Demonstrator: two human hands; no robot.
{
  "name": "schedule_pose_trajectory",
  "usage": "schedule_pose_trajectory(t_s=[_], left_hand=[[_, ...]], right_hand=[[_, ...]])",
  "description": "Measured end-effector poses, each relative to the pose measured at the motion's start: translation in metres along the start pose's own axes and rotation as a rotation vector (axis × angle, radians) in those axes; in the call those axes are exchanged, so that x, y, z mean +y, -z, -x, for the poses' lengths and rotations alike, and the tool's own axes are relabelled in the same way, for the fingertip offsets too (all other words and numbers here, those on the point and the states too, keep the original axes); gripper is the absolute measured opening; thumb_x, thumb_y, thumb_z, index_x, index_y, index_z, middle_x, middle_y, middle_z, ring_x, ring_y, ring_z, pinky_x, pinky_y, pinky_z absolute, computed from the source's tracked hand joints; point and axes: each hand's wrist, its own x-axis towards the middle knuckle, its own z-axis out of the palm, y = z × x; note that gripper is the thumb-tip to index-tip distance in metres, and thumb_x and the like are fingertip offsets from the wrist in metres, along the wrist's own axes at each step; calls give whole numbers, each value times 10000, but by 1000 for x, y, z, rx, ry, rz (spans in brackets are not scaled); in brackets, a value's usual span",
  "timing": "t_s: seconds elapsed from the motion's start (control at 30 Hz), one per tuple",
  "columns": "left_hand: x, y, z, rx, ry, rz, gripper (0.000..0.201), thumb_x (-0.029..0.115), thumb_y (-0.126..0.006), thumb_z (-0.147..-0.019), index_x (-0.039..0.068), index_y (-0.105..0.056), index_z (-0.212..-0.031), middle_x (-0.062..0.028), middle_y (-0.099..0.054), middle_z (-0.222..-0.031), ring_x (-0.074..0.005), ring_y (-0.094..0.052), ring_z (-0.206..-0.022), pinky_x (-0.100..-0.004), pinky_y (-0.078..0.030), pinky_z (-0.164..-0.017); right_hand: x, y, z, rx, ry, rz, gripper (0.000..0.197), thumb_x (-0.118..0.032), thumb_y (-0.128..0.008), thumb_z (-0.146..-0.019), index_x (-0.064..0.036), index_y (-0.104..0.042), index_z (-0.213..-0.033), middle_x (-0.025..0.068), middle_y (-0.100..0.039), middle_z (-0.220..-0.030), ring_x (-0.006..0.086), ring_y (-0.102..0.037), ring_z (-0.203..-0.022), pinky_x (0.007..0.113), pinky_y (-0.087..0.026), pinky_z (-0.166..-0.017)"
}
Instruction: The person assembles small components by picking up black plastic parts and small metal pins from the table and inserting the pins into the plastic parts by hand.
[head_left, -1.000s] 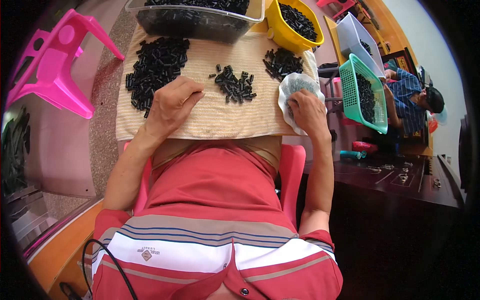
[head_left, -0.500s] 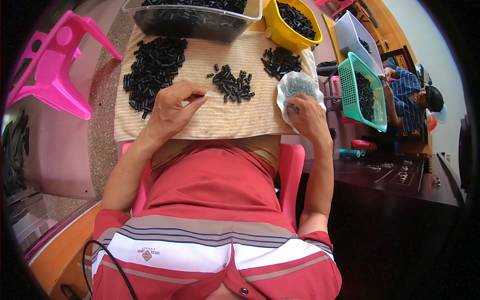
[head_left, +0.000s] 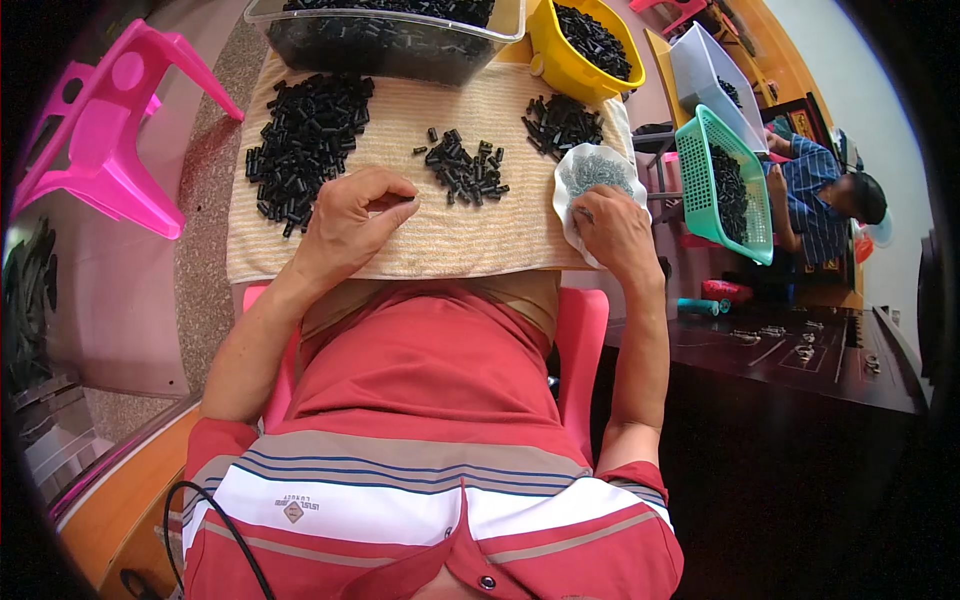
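My left hand (head_left: 350, 220) is closed over the striped towel (head_left: 480, 245), pinching a small black tubular piece (head_left: 412, 199) between thumb and forefinger. Only the end of that piece shows. At the right, my right hand (head_left: 612, 230) reaches into a white wavy-rimmed dish (head_left: 562, 190) of tiny greyish, shiny parts (head_left: 598, 170). Its fingers are bent down and pressed together among them; whatever they hold is hidden. Between my hands lies a small heap of black tubular pieces (head_left: 466, 170). A larger black heap (head_left: 308, 140) spreads beside my left hand, and longer black pieces (head_left: 562, 125) lie behind the dish.
Along the table's far edge stand a clear plastic bin (head_left: 400, 50) and a yellow basket (head_left: 545, 60), both holding black pieces. Beyond the right edge are a green basket (head_left: 690, 170) and a seated person (head_left: 815, 190). A pink stool (head_left: 110, 130) stands at left.
My left hand has shifted very slightly right, and the black piece at its fingertips shows more. My right hand's fingers have sunk and curled further into the dish.
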Motion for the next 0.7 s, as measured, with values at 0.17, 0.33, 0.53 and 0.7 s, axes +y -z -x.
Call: schedule_pose_trajectory(t_s=[0.17,0.33,0.53,0.7], left_hand=[[-2,-2,2,-39,-2,8,113,34,-715,-860,-15,-691,-959,-55,-686,-908,-90,-633,-827,-228,-502,-730],[-4,-4,3,-56,12,23,109,37,-712,-867,-18,-690,-958,-57,-687,-915,-93,-641,-846,-231,-507,-754],[0,-3,4,-72,51,34,114,39,-713,-867,-21,-693,-963,-62,-690,-914,-93,-645,-848,-230,-513,-756],[3,-6,3,-30,34,58,118,50,-719,-836,-22,-702,-928,-111,-707,-851,-157,-692,-781,-269,-537,-701]], right_hand=[[5,-4,-6,13,83,-13,103,-123,-650,-811,-55,-724,-831,96,-700,-884,303,-642,-890,411,-519,-807],[5,-3,-11,-39,114,3,101,-102,-656,-799,-42,-725,-841,99,-703,-869,303,-639,-890,407,-515,-809],[4,-4,-6,70,89,-65,110,-71,-667,-788,-35,-728,-873,110,-696,-886,304,-645,-907,404,-514,-818],[2,-5,-2,69,82,-73,118,-78,-667,-782,-42,-732,-873,111,-692,-885,306,-649,-886,407,-519,-809]])
